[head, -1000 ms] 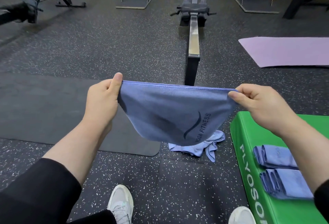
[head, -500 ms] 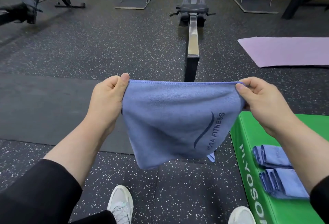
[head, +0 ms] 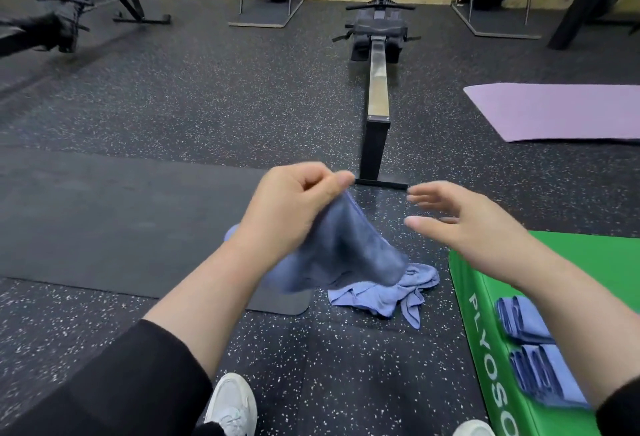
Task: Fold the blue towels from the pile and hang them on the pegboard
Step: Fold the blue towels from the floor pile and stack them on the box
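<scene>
Towel, blue and half-folded, is hanging from the left hand, whose thumb and curled fingers are pinching its top edge. It is drooping in front of the person above the speckled gym floor. The right hand is hovering just beside it with fingers spread and loose, gripping nothing.

To do this fold well, I judge the right hand should be catching the free lower corner and bringing it level with the pinched one, so the edges meet squarely before the cloth is laid down.

Below the hanging cloth, the pile of blue towels is lying crumpled on the floor, touching the corner of a dark mat. On the green plyo box at the right, two folded towels are resting side by side.

Motion blur is smearing both hands and the held cloth, so its layers are hard to count. No pegboard is showing anywhere, and the box is cut off at the frame edge.
</scene>
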`<state>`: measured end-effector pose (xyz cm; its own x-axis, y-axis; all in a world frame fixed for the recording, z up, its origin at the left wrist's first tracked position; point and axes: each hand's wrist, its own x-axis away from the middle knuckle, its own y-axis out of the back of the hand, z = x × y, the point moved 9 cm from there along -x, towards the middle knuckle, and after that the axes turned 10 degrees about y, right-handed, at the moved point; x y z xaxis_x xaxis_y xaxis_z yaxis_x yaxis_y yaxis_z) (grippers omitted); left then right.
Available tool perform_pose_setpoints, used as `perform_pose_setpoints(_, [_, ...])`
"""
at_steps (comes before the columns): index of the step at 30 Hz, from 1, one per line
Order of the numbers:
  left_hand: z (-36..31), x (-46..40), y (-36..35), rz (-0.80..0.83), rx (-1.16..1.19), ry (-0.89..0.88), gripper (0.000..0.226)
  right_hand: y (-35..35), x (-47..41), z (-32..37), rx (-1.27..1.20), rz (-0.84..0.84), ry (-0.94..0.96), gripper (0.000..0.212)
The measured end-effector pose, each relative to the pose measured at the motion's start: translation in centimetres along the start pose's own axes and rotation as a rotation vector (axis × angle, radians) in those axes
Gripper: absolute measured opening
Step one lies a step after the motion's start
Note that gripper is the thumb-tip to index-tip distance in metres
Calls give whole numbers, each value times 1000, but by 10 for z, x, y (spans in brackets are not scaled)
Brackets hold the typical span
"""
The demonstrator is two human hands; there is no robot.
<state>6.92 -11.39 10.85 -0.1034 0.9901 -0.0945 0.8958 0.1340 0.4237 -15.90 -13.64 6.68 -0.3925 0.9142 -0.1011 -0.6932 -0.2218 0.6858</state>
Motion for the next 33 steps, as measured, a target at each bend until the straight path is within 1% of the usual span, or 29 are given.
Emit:
perform_pose_setpoints(2, [1, 1, -19, 88, -33, 30, 37, -23, -3, 35, -86, 61, 108, 55])
perform_pose_setpoints(3, [2, 2, -26, 117, -57, 40, 36, -35, -5, 45, -102, 99, 127, 51])
perform_pose_setpoints(4, [3, 2, -31, 132, -90, 40, 35, -46, -7, 51, -118, 129, 133, 41])
perform_pose_setpoints(6, [1, 2, -34, 120, -138, 25, 35, -61, -11, 57, -143, 143, 135, 13])
perform_pose_setpoints(7, [1, 1, -33, 100, -133, 19, 35, -65, -14, 57, -155, 142, 145, 13])
perform_pose_setpoints(8, [1, 0, -30, 80, -108, 14, 36, -67, -17, 59, -177, 135, 146, 21])
perform_pose_setpoints(9, [2, -1, -27, 68, -74, 15, 37, -66, -19, 60, -215, 109, 158, 24])
perform_pose_setpoints(10, [6, -2, -25, 74, -46, 26, 36, -63, -21, 62, -253, 85, 171, 18])
perform_pose_setpoints(11, [10, -2, -24, 102, -30, 48, 35, -59, -22, 63, -287, 64, 187, 15])
perform_pose_setpoints(13, [22, 2, -26, 229, -31, 105, 29, -52, -24, 62, -357, 35, 179, 26])
perform_pose_setpoints(15, [34, 10, -31, 374, -87, 153, 26, -46, -22, 57, -398, 27, 155, 18])
perform_pose_setpoints(17, [41, 16, -31, 435, -126, 164, 26, -43, -19, 52, -427, 64, 136, 5])
perform_pose_setpoints(19, [40, 17, -31, 415, -124, 137, 32, -40, -16, 49, -386, 73, 130, 4])
perform_pose_setpoints(21, [38, 17, -33, 391, -76, 106, 33, -34, -14, 49, -377, 32, 151, 6])
perform_pose_setpoints(23, [37, 21, -40, 428, -47, 115, 21, -25, -13, 52, -372, -27, 178, 5])
perform_pose_setpoints(24, [40, 24, -45, 467, -76, 126, 15, -21, -12, 51, -362, -50, 180, 6])
perform_pose_setpoints(26, [50, 28, -51, 508, -232, 145, 14, -10, -10, 44, -324, -112, 163, 12])
perform_pose_setpoints(28, [64, 22, -44, 444, -395, 178, 15, 2, -10, 32, -286, -173, 132, 18])
perform_pose_setpoints(30, [77, 15, -30, 356, -455, 244, 12, 8, -10, 20, -254, -198, 100, 22])
perform_pose_setpoints(33, [93, 13, -14, 301, -620, 296, 19, 15, -7, 4, -225, -207, 69, 19])
